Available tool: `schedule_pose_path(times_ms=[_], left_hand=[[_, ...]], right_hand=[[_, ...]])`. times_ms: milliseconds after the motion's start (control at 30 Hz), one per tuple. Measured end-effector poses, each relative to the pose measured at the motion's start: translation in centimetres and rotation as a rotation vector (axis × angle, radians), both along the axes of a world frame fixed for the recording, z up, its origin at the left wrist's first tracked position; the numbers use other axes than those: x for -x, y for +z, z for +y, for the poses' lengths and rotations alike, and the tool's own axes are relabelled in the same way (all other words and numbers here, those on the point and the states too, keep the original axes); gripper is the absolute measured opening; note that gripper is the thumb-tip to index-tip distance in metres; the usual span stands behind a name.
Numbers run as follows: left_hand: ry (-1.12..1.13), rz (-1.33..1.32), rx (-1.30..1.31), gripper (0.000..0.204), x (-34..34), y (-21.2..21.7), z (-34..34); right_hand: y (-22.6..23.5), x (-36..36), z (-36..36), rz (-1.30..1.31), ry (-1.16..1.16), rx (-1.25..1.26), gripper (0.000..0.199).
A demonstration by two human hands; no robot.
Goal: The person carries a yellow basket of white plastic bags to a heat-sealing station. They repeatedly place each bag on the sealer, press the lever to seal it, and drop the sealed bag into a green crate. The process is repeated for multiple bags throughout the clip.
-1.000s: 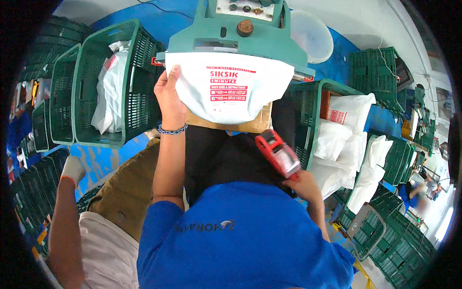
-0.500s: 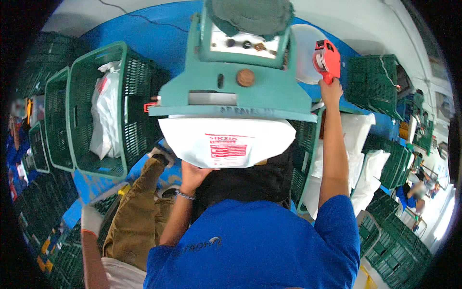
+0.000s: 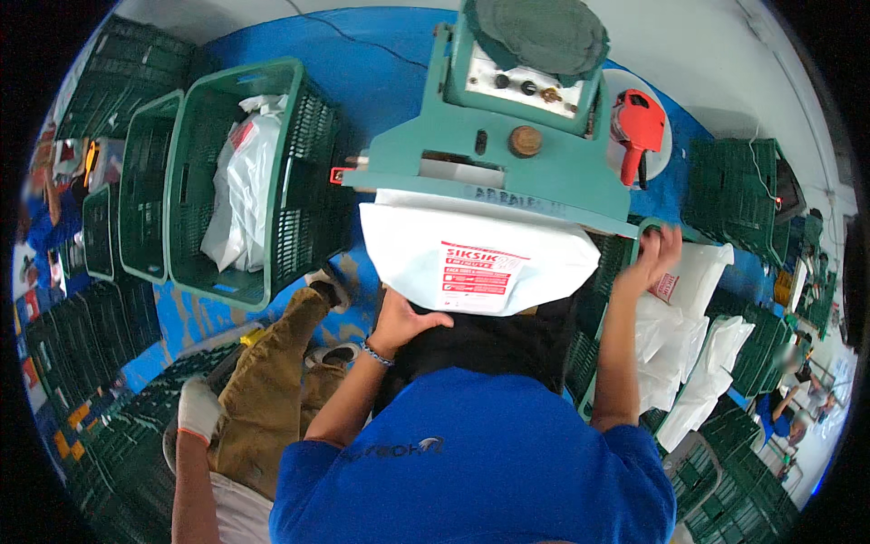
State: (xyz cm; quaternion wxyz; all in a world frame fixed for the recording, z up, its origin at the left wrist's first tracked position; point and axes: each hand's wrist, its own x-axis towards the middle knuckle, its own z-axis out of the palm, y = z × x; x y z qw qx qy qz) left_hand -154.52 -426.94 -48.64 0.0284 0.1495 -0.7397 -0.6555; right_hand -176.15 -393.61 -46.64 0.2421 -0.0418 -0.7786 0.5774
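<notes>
My left hand (image 3: 403,324) holds a full white plastic bag (image 3: 408,249) with red print by its lower left side; the thumb sticks out and the fingers go partly behind the bag. The bag's upper edge sits under the front bar of a green bag-sealing machine (image 3: 394,150). My right hand (image 3: 654,258) is empty, its fingers apart, just off the machine's right end. Beyond it a red label gun (image 3: 640,127) rests on a round white lid-like disc (image 3: 660,154).
Green crates (image 3: 285,181) stand left of the machine, one with a crumpled white bag (image 3: 245,195) inside. Filled white bags (image 3: 666,335) fill a crate by my right forearm. Close on my left is a co-worker's gloved hand (image 3: 199,410). More crates (image 3: 736,195) stand at far right.
My right hand has let go of the label gun, left it on the white disc and drawn back toward me. My left hand stays at the bag. The whole view has shifted.
</notes>
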Motion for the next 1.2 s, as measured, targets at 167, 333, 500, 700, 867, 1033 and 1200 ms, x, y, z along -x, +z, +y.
schedule_pose_path(times_ms=[167, 333, 500, 700, 867, 1033, 1200], left_hand=[[-0.020, -0.133, -0.004, 0.066, 0.5, 1.4, 0.2], [-0.038, -0.007, 0.287, 0.064, 0.1, 1.9, 0.0], [-0.054, -0.003, 0.068, 0.061, -0.5, 1.1, 0.3], [-0.243, -0.112, 0.105, 0.064, -0.6, 0.9, 0.3], [-0.228, -0.061, 0.014, 0.058, -0.5, 0.7, 0.4], [-0.124, -0.087, 0.010, 0.050, 0.2, 1.0, 1.1], [-0.092, 0.000, -0.035, 0.049, 0.5, 1.8, 1.3]], right_hand=[[1.2, -12.0, -6.4, -0.117, 0.339, 0.205, 0.070], [-0.3, -15.5, -10.1, -0.550, 0.810, 0.165, 0.082], [-1.7, -14.8, -9.7, -0.595, 0.847, 0.050, 0.067], [-1.4, -15.0, -9.4, -0.703, 0.809, 0.218, 0.075], [-1.0, -14.8, -9.5, -0.535, 0.832, 0.042, 0.079], [-1.5, -14.5, -9.6, -0.667, 0.804, 0.211, 0.078], [-1.8, -14.7, -9.9, -0.565, 0.793, 0.303, 0.079]])
